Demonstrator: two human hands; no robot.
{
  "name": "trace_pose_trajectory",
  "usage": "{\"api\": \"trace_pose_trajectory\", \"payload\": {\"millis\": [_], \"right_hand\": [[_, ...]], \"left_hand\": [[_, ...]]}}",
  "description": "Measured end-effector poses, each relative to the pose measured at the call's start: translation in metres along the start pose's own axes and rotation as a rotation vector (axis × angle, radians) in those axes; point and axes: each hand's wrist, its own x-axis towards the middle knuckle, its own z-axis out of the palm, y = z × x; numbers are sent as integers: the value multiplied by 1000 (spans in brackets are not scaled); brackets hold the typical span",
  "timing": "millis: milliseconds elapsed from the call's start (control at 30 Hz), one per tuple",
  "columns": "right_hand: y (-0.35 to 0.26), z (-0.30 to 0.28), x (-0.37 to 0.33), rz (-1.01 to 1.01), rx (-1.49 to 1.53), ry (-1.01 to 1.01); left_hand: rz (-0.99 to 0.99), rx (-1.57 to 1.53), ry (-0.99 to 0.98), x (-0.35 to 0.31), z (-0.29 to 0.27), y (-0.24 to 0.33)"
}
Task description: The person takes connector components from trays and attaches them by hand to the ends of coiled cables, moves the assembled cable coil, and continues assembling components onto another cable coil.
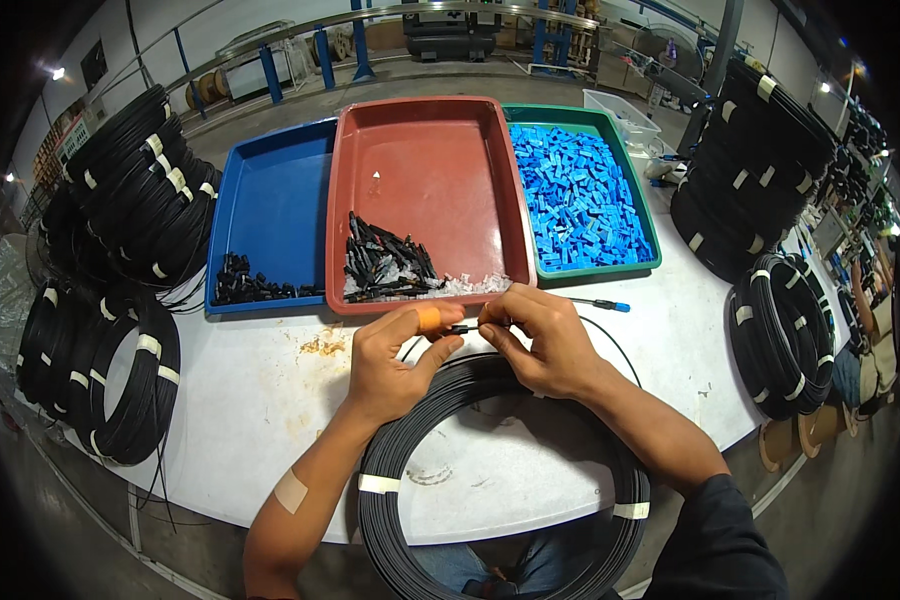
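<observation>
Black cable coil [378, 515] overhangs the bench [260, 410] edge nearest me; its weight could drag it off, perhaps jerking loose the small black piece [459, 329] that my left grip [388, 362] and right grip [542, 345] pinch between fingertips, near the red tray [425, 165].

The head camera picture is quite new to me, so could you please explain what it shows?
There is no robot here: a fisheye camera on a person's head looks down at their own hands, so straight edges look bent. The left hand and right hand hold a thin black piece between their fingertips. Nearer the person, a large coil of black cable reaches past the near edge of the white table. Beyond the hands are three trays: a blue tray with small black parts, a red tray with dark pieces and whitish bits, and a green tray of blue pieces.
</observation>
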Motion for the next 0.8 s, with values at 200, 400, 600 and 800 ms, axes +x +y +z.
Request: {"api": "trace_pose_trajectory", "payload": {"millis": [200, 400, 600, 800], "right_hand": [[-11, -1, 4, -22, -37, 1], [-1, 6, 2, -256, -3, -15], [-8, -1, 2, -135, 137, -46], [-7, -2, 3, -88, 155, -96]], "left_hand": [[-27, 78, 125, -8, -5, -6], [67, 98, 72, -6, -4, 0], [81, 74, 56, -7, -5, 3], [143, 90, 54, -8, -5, -1]]}}
